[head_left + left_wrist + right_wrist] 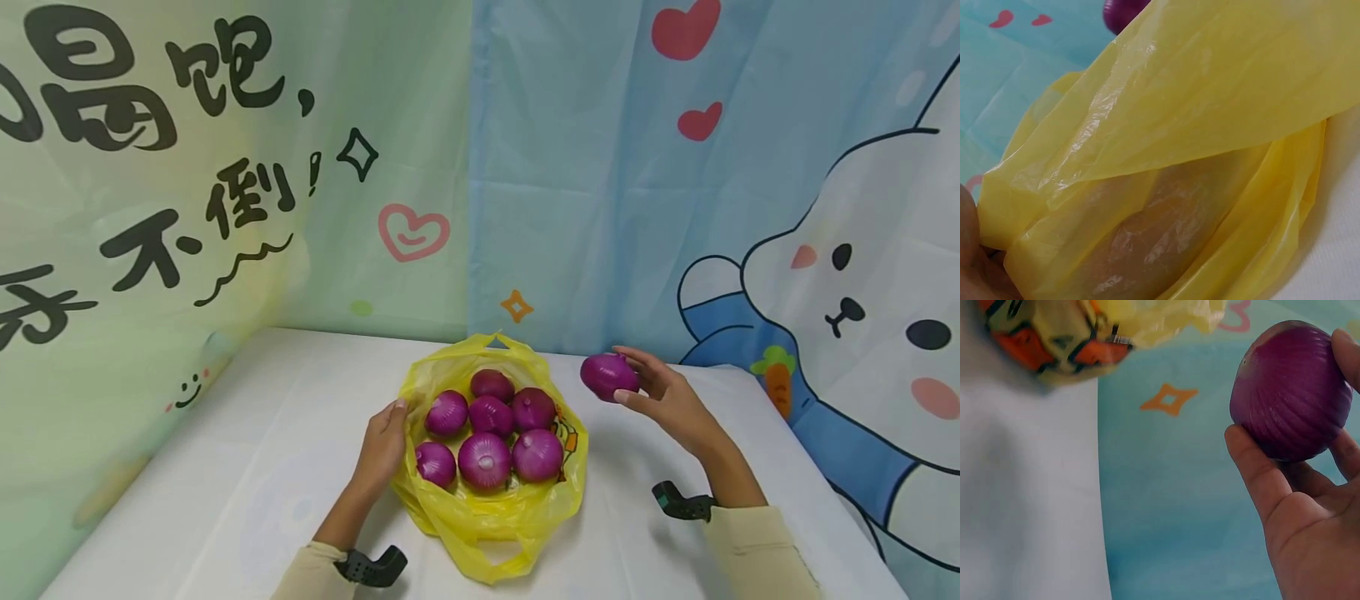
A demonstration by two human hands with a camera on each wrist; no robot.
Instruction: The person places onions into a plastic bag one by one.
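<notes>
A yellow plastic bag (487, 550) stands with its mouth spread wide and several purple onions (484, 460) inside. At the bag's left rim, my left hand (381, 446) pinches the thin plastic; its fingers are partly hidden behind the film in the left wrist view. My right hand (667, 404) holds a single purple onion (606, 377) up to the right of the bag, apart from it. In the right wrist view, fingers and thumb grip that onion (1291, 390) from around its sides.
The bag rests on a table with a white cloth (300, 467). A printed curtain (555, 208) hangs along the back and sides, close behind the held onion. Each wrist wears a black device, such as the strapped one (371, 568) on the left.
</notes>
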